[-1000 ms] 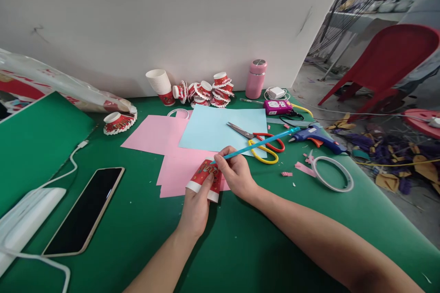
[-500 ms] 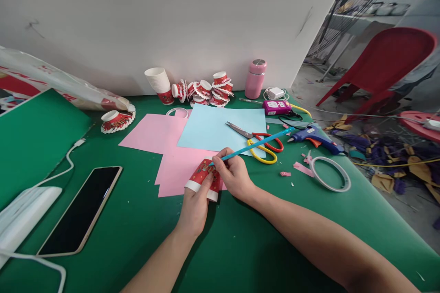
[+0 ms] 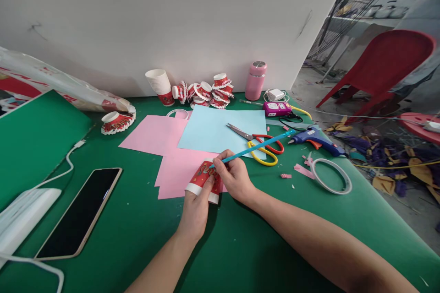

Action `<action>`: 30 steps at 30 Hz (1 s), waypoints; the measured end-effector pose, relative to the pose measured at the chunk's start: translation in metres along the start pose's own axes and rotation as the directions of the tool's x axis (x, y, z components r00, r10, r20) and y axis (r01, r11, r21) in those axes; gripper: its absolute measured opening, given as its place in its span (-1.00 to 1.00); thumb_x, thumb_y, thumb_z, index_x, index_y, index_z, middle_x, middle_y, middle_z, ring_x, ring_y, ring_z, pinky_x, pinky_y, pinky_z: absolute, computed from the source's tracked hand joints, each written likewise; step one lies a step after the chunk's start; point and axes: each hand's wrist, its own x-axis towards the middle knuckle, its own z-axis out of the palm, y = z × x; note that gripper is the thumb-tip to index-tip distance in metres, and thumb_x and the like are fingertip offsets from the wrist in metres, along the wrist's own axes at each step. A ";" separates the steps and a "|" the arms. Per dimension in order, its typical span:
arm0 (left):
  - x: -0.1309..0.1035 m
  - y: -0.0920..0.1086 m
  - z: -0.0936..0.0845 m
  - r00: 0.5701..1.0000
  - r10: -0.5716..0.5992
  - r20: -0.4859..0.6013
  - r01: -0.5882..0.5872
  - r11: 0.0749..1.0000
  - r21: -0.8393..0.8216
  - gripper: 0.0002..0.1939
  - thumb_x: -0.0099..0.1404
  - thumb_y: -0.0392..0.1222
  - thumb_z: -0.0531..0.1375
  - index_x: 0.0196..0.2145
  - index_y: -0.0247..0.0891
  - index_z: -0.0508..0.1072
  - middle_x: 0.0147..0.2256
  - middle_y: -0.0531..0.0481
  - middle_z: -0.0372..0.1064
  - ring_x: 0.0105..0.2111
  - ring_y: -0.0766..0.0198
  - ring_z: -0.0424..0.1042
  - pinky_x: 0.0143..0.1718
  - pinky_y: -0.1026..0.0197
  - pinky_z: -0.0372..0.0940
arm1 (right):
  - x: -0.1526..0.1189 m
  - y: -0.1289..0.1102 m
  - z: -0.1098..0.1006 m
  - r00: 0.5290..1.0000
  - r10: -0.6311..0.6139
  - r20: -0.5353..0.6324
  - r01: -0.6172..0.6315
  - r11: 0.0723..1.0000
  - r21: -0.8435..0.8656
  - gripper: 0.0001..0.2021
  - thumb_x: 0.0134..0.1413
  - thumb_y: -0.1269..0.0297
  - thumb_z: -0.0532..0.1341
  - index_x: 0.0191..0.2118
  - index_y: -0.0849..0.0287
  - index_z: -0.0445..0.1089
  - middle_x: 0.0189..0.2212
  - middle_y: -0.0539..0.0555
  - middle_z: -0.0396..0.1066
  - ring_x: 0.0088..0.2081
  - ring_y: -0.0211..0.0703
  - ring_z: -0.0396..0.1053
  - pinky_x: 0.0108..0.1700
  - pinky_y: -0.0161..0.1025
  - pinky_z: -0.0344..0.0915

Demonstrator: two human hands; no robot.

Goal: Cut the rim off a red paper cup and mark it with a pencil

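Observation:
My left hand [image 3: 196,210] grips a red paper cup [image 3: 200,178] with a white rim, its thumb lying across the printed side. A long blue stick [image 3: 256,147], like a pen or pencil, is pinched in my right hand [image 3: 236,177], and its lower end meets the cup's red surface. Beneath and behind the cup lie pink sheets [image 3: 172,171]. A light blue sheet [image 3: 209,128] lies farther back, with scissors [image 3: 252,137] with red and yellow handles on its right part.
A phone [image 3: 80,213] lies left. At the wall stand stacked cups [image 3: 158,83], several cut cups [image 3: 204,91] and a pink bottle [image 3: 256,81]. On the right are a purple box [image 3: 277,109], a blue glue gun [image 3: 318,139] and a tape roll [image 3: 346,178].

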 end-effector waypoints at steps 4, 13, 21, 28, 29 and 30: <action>0.000 -0.001 -0.001 1.000 -0.009 -0.011 0.009 0.999 0.035 -0.56 0.07 -0.07 0.26 -0.07 -0.19 0.38 -0.02 -0.08 0.36 0.03 0.05 0.29 0.01 0.07 0.21 | -0.001 0.001 -0.001 1.000 0.021 -0.011 -0.021 0.999 0.030 -0.78 0.12 0.18 0.04 -0.48 0.17 0.19 -0.64 -0.08 0.11 -0.62 -0.35 0.08 -0.59 -0.39 0.05; 0.000 -0.003 -0.001 1.000 0.022 0.000 -0.022 0.995 0.100 -0.50 0.07 -0.03 0.24 -0.02 -0.18 0.37 -0.07 -0.10 0.38 -0.02 0.04 0.31 -0.02 0.05 0.22 | -0.001 -0.001 0.000 1.000 0.009 0.001 -0.009 1.000 0.021 -0.77 0.11 0.20 0.03 -0.50 0.18 0.20 -0.53 -0.03 0.19 -0.61 -0.37 0.10 -0.59 -0.38 0.07; -0.001 -0.001 -0.001 1.000 0.000 -0.007 0.000 0.996 0.087 -0.51 0.07 -0.04 0.24 -0.03 -0.18 0.36 -0.05 -0.10 0.38 0.01 0.02 0.30 -0.02 0.05 0.22 | -0.001 -0.001 0.000 1.000 -0.006 -0.003 0.006 1.000 -0.024 -0.79 0.10 0.23 0.04 -0.51 0.18 0.18 -0.55 -0.04 0.19 -0.62 -0.38 0.09 -0.60 -0.39 0.05; -0.002 0.002 0.001 1.000 -0.017 0.011 0.017 1.000 0.000 -0.58 0.06 -0.10 0.26 -0.09 -0.18 0.39 0.00 -0.07 0.36 0.06 0.04 0.26 0.03 0.07 0.20 | -0.001 -0.001 0.000 1.000 -0.001 -0.001 0.001 0.996 -0.084 -0.81 0.10 0.25 0.02 -0.50 0.17 0.16 -0.61 -0.09 0.11 -0.67 -0.41 0.01 -0.64 -0.40 -0.03; -0.002 0.002 0.000 1.000 -0.017 0.001 0.017 1.000 -0.006 -0.59 0.05 -0.10 0.27 -0.10 -0.19 0.40 -0.01 -0.08 0.36 0.06 0.04 0.26 0.03 0.07 0.20 | -0.001 -0.001 0.000 1.000 -0.002 -0.002 0.002 0.996 -0.087 -0.81 0.10 0.25 0.02 -0.50 0.17 0.16 -0.62 -0.09 0.11 -0.67 -0.41 0.01 -0.64 -0.39 -0.03; -0.002 0.001 0.000 1.000 -0.018 -0.010 0.018 1.000 -0.011 -0.59 0.05 -0.10 0.27 -0.11 -0.20 0.40 -0.01 -0.08 0.36 0.05 0.03 0.27 0.03 0.06 0.19 | -0.001 -0.001 0.000 1.000 -0.004 -0.003 0.003 0.996 -0.088 -0.81 0.10 0.25 0.02 -0.50 0.17 0.15 -0.62 -0.09 0.11 -0.67 -0.40 0.01 -0.64 -0.39 -0.04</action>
